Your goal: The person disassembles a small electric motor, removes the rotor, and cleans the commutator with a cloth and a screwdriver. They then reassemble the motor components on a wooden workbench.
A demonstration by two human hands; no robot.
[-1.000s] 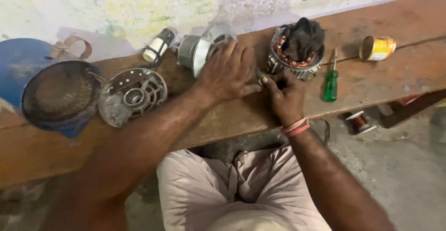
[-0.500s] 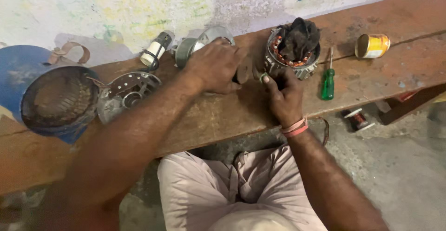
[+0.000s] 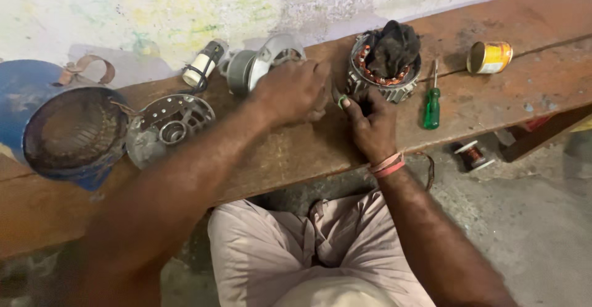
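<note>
My left hand (image 3: 295, 91) rests knuckles-up on the wooden bench (image 3: 296, 153), fingers curled at the left rim of a motor stator (image 3: 407, 80) with copper windings. What its fingers hold is hidden. My right hand (image 3: 370, 122), with red bands at the wrist, reaches up from below. Its fingertips pinch a small pale piece (image 3: 341, 101) right beside the stator and touch the left fingers. A dark cloth (image 3: 394, 46) lies bunched on top of the stator. Just left of my left hand lies a grey motor housing (image 3: 251, 69).
A green-handled screwdriver (image 3: 431, 106) and a yellow tin (image 3: 490, 57) lie right of the stator. A white capacitor (image 3: 203, 66), a round vented end cover (image 3: 169, 125) and a mesh guard (image 3: 71, 134) on a blue body sit to the left. A wire spool (image 3: 473, 154) is on the floor.
My left hand slid right, off the grey motor housing, to the stator's rim beside my right fingers. The housing now shows. My right hand stayed at the stator.
</note>
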